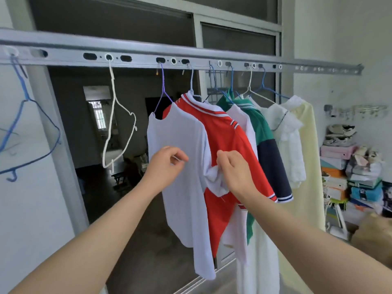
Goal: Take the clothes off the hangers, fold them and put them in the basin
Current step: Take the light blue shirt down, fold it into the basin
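A white T-shirt (180, 187) hangs on a purple hanger (163, 90) from the grey rail (191, 54). Behind it hang a red jersey (224, 145), a green and navy top (265, 136), a white frilly blouse (286, 132) and a pale yellow garment (307, 166). My left hand (167, 162) is at the front of the white shirt with curled fingers that pinch its cloth. My right hand (233, 168) grips the bunched sleeve of the white shirt. No basin is in view.
Two bare hangers hang on the rail: a white one (118, 128) left of the shirt, a blue one (27, 132) at the far left. An open doorway (101, 124) lies behind. Stacked shoe boxes (347, 177) stand against the right wall.
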Motion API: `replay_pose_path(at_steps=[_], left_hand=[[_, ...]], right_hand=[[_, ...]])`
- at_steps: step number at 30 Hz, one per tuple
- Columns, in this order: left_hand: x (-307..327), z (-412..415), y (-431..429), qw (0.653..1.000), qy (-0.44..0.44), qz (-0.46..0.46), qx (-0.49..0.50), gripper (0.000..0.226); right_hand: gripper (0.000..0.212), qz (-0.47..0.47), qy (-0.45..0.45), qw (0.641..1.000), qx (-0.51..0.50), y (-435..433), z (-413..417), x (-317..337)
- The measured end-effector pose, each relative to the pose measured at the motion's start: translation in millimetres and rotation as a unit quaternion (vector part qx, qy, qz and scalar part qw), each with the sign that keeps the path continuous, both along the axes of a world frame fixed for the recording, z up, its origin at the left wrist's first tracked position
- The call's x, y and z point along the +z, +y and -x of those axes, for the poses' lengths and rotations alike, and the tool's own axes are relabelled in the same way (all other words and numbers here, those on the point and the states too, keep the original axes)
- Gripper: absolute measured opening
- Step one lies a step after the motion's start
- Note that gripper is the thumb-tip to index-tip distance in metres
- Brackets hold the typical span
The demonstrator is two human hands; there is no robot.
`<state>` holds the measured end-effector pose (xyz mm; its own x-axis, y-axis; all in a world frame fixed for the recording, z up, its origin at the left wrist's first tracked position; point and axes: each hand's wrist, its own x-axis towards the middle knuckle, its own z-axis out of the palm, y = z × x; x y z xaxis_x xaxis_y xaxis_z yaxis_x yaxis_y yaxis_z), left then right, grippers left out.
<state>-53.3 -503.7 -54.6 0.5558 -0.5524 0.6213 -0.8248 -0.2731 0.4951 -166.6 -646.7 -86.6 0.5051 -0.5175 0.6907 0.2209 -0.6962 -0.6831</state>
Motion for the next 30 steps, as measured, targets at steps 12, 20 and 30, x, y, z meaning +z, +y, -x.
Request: replay_pose_path(at_steps=[12,20,30], left_hand=[[91.7,-58.9,-40.1,0.979,0.113,0.168,-0.006,0.033],[105.0,-81.8,-38.6,0.968,0.169,0.186,-0.017,0.011],[108.1,-86.1,33.0,0.962,0.241,0.083,-0.101,0.022]], right_hand=[[0.015,-0.025,0.009,0.995,0.097,1.2,-55.2,88.3],[0.022,-0.102,0.06,0.974,0.195,2.4,-68.4,95.0],[0.032,-0.11,0.03,0.98,0.16,34.0,-130.2,132.8]])
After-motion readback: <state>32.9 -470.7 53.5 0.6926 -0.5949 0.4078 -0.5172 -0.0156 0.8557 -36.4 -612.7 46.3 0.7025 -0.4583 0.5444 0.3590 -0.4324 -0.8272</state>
